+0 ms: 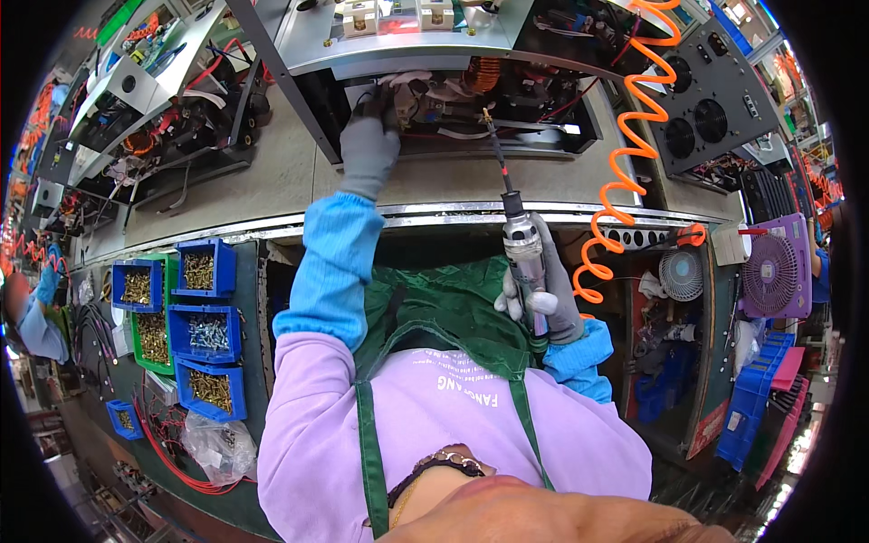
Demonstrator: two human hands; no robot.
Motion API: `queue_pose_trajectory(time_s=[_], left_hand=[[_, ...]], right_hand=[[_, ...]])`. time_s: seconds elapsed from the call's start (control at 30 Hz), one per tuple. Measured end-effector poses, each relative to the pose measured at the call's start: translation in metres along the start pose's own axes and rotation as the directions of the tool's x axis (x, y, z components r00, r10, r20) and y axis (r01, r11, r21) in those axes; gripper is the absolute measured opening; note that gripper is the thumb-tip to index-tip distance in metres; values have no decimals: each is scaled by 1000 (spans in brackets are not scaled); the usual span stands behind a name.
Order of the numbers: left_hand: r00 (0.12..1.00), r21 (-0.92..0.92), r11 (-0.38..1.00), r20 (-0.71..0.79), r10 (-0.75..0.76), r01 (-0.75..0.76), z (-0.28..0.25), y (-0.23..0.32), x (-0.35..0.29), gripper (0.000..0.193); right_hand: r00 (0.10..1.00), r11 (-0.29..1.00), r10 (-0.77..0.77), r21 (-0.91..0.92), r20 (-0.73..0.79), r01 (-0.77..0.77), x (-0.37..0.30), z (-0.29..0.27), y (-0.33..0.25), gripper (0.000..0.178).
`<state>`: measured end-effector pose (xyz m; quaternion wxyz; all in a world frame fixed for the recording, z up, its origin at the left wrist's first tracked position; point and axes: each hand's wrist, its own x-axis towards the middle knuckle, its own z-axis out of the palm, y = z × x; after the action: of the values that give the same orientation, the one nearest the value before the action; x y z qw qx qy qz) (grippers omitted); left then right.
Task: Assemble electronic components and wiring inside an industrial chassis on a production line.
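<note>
My right hand (pixel 563 303), in a grey glove, is wrapped round a power screwdriver (pixel 525 240) with a metal body. Its long thin bit points away from me toward the open front of a metal equipment chassis (pixel 330 136). Something small and brass-coloured (pixel 487 115), perhaps a screw, sits at the bit's tip. My left hand (pixel 369 140), gloved in grey too, reaches into the left side of the chassis among wires and parts. Its fingers are mostly hidden there. Inside the chassis, to the right of that hand, shows a copper-coloured coil (pixel 482 74).
Blue bins (pixel 206 335) of screws and a green bin (pixel 154 339) stand at the left, near a clear plastic bag (pixel 220 448). An orange coiled air hose (pixel 625 149) hangs at the right. Beyond it are a panel with fans (pixel 711 100) and a purple fan (pixel 774 267).
</note>
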<state>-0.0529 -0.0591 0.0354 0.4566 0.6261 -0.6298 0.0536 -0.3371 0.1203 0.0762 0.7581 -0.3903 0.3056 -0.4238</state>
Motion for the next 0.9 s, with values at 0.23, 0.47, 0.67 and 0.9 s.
queue_pose_trajectory(time_s=[0.23, 0.47, 0.67, 0.9], left_hand=[[907, -351, 889, 396, -146, 296, -12, -9, -30, 33], [939, -487, 814, 284, -195, 317, -16, -11, -44, 37], [984, 21, 993, 134, -117, 115, 3, 16, -31, 34], [927, 62, 978, 313, -207, 197, 1, 6, -36, 33]], right_hand=[[998, 999, 34, -9, 48, -34, 11, 5, 2, 110], [999, 1000, 22, -2, 43, -22, 4, 9, 2, 109], [998, 1000, 20, -14, 52, -19, -1, 10, 5, 108], [1000, 999, 24, -27, 15, -24, -12, 7, 2, 110]])
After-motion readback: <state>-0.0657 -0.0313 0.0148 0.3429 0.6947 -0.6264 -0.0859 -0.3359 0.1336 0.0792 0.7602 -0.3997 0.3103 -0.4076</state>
